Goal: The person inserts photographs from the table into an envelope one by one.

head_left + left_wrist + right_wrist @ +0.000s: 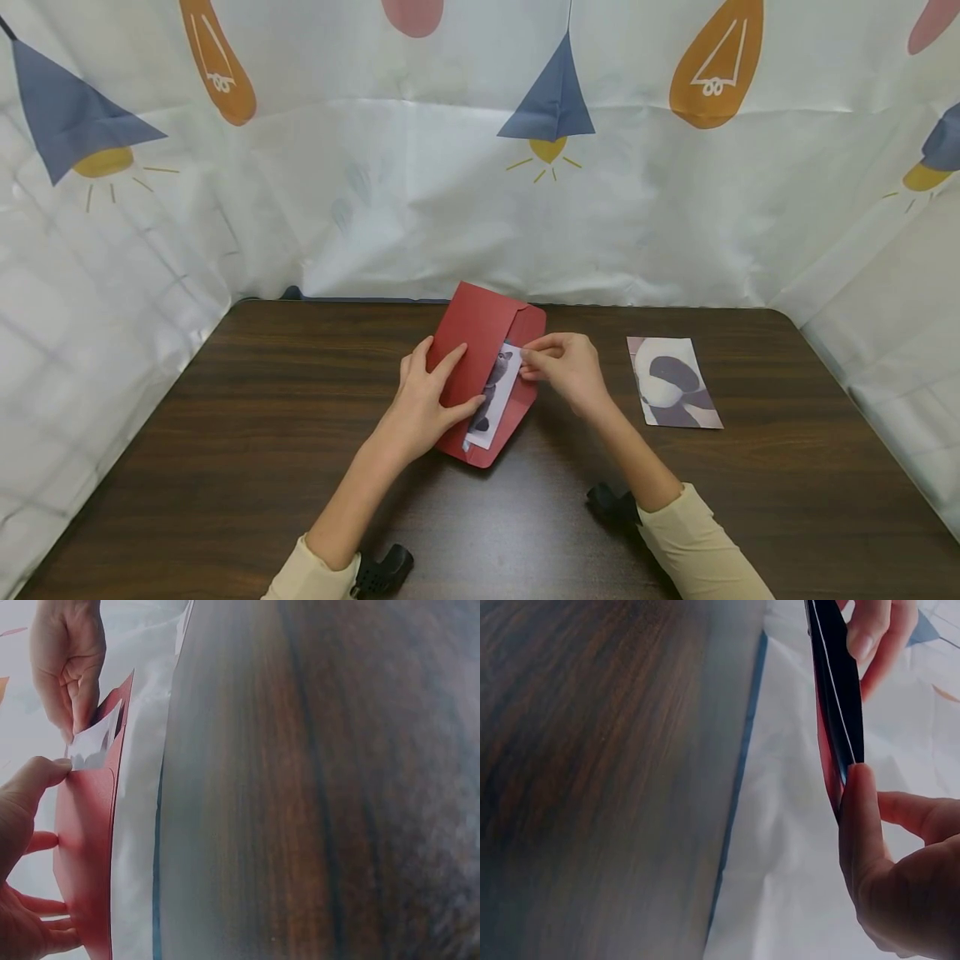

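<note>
A red envelope [468,333] lies at a slant on the table, its flap side turned to the right. From its opening sticks out a white-edged picture card [504,387] with a grey printed figure. My left hand [420,400] rests on the envelope with fingers spread, pressing its face, the thumb at the opening's edge. At the card's upper right edge, my right hand [570,367] pinches the card between thumb and fingers. In the left wrist view the card [94,742] reaches up out of the envelope [86,817]. The envelope hides the card's inner part.
Right of my right hand lies another picture card [675,383] with a grey, white and pinkish print. The dark wood-grain table [225,467] ends at a white curtain [420,217] with printed lamps. A black strap device [386,571] sits on each wrist.
</note>
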The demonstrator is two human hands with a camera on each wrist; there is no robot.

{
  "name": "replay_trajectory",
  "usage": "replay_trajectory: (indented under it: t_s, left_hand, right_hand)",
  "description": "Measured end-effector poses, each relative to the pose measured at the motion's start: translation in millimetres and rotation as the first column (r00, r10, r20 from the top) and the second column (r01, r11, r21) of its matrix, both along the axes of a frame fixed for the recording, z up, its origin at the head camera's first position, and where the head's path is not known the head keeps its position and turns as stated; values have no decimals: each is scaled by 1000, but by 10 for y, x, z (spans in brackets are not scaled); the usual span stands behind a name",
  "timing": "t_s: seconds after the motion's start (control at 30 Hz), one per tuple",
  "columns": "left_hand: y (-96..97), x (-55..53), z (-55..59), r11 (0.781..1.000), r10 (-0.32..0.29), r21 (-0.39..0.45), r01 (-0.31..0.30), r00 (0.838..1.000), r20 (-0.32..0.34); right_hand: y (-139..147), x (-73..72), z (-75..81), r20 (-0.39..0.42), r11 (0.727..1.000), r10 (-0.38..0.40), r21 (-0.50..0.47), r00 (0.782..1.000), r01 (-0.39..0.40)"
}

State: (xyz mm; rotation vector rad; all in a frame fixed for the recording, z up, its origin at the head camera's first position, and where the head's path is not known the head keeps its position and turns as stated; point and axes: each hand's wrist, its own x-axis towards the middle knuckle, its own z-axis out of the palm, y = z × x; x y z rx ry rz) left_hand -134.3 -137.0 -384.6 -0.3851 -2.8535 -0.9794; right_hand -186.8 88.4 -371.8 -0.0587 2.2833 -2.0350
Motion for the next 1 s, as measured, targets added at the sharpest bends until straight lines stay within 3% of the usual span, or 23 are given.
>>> replay_trajectory:
  t_s: [0.3, 1.0]
  left_hand:
    - [16, 12, 3, 1000, -15, 18, 16, 999, -33]
    - [58, 47, -16, 999, -38, 18, 39, 996, -80]
  right_hand:
    - [-16, 20, -28, -11, 1000, 1, 2, 1000, -1]
    - [-94, 59, -51, -23, 996, -9, -92, 1000, 6]
